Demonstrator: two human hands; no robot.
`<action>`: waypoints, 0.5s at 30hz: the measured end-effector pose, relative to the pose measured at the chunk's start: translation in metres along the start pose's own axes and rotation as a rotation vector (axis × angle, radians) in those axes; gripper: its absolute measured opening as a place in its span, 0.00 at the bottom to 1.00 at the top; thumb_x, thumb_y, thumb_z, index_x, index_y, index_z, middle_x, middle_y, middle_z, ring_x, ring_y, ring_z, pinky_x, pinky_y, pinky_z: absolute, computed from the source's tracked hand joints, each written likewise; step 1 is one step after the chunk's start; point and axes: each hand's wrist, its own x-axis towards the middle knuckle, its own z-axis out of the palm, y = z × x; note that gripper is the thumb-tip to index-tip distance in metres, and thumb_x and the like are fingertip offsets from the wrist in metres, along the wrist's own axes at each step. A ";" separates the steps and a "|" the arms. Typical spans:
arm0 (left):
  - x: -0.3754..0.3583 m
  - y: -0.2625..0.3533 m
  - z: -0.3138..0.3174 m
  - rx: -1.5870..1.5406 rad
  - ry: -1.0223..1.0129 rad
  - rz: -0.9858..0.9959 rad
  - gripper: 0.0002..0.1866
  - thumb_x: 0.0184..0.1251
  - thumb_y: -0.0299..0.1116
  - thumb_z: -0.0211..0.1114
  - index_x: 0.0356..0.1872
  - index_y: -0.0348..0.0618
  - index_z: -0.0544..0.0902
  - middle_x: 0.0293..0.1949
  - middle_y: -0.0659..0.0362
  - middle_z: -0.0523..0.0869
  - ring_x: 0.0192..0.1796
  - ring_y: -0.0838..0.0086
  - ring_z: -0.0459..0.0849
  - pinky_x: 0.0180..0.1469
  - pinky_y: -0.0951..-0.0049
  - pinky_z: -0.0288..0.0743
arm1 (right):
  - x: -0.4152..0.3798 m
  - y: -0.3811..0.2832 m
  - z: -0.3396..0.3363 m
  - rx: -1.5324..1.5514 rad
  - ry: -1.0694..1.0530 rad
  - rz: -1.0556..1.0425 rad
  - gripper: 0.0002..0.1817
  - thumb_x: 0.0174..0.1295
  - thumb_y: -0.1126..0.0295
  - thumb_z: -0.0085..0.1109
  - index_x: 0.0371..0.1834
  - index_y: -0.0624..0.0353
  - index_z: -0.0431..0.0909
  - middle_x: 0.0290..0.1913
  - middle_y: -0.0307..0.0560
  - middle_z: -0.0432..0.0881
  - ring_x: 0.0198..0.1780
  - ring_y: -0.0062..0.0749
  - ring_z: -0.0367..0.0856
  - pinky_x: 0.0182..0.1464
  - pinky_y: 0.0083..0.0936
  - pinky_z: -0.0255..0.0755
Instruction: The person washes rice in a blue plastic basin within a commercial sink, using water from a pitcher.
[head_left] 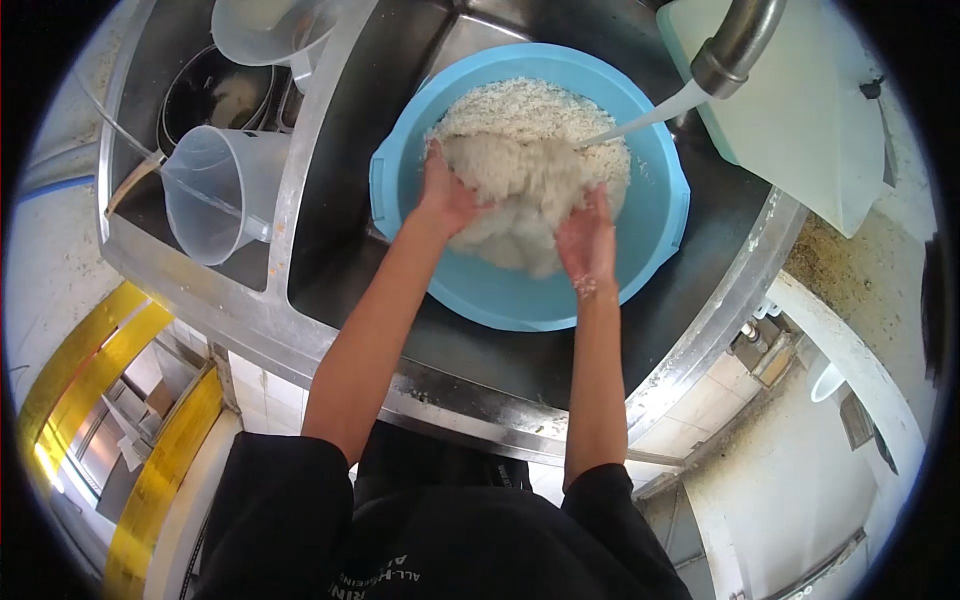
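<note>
A light-blue plastic basin (655, 245) stands in the metal sink, holding white rice (525, 105) and cloudy water. At the basin's left side, my left hand (450, 198) is in the rice, thumb raised and apart, its other fingertips hidden. Opposite it, my right hand (588, 238) has its palm turned inward and its fingers extended at the rice, with grains stuck near the wrist. Between my hands the rice is blurred by motion. From the metal faucet (722, 65), a stream of water (650, 115) runs onto the rice.
In the left sink compartment lie a clear plastic jug (205, 195) and a dark round pot (215, 90). Another clear jug (265, 35) is at the top left. A pale-green board (790, 120) reaches over the sink's right side. The sink's metal front edge (480, 405) runs before me.
</note>
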 end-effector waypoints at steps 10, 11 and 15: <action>0.067 -0.053 -0.096 0.879 0.765 0.148 0.48 0.69 0.72 0.35 0.78 0.43 0.48 0.78 0.48 0.50 0.78 0.52 0.52 0.77 0.54 0.45 | 0.056 0.059 -0.095 -1.735 0.589 -0.230 0.44 0.53 0.52 0.66 0.68 0.71 0.64 0.67 0.70 0.67 0.71 0.56 0.63 0.73 0.40 0.56; 0.071 -0.065 -0.112 0.652 0.620 0.093 0.47 0.70 0.72 0.34 0.78 0.44 0.50 0.76 0.48 0.56 0.76 0.55 0.57 0.75 0.54 0.52 | 0.056 0.066 -0.097 -1.554 0.482 -0.105 0.45 0.53 0.51 0.65 0.69 0.71 0.63 0.68 0.71 0.66 0.72 0.56 0.62 0.73 0.40 0.56; 0.048 -0.074 -0.062 0.309 0.422 -0.170 0.48 0.68 0.74 0.27 0.76 0.45 0.56 0.74 0.49 0.63 0.76 0.55 0.59 0.76 0.53 0.51 | 0.067 0.085 -0.083 -1.130 0.500 0.171 0.40 0.63 0.51 0.55 0.71 0.69 0.62 0.71 0.66 0.64 0.72 0.53 0.62 0.72 0.39 0.57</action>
